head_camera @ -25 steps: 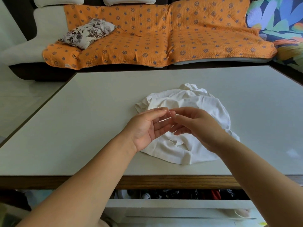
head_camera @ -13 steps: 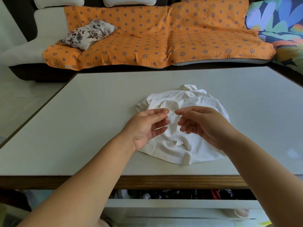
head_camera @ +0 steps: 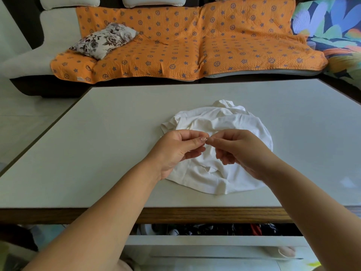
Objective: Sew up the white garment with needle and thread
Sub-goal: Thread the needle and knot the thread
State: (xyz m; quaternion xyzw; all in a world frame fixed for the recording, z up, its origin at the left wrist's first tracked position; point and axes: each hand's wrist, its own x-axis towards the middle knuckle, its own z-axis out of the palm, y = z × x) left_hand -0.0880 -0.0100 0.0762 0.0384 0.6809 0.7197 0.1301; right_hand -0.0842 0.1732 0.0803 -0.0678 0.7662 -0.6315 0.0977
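Observation:
A crumpled white garment (head_camera: 232,133) lies on the pale table (head_camera: 101,149), with a small tear (head_camera: 210,169) showing near its front hem. Both hands hover just above it. My left hand (head_camera: 175,151) pinches thumb and forefinger together on a thin pale sliver that looks like the needle (head_camera: 204,139). My right hand (head_camera: 238,151) pinches its fingertips right against the left ones, apparently on a thread too fine to make out. The two pinches touch over the middle of the garment.
The table's wooden front edge (head_camera: 195,215) is close to me, with an open drawer (head_camera: 205,230) of dark items beneath. Beyond the table stands a sofa with an orange patterned cover (head_camera: 185,44) and a floral cushion (head_camera: 105,40).
The hands were together, parted slightly half a second ago, and have now come together again fingertip to fingertip. The garment has not moved.

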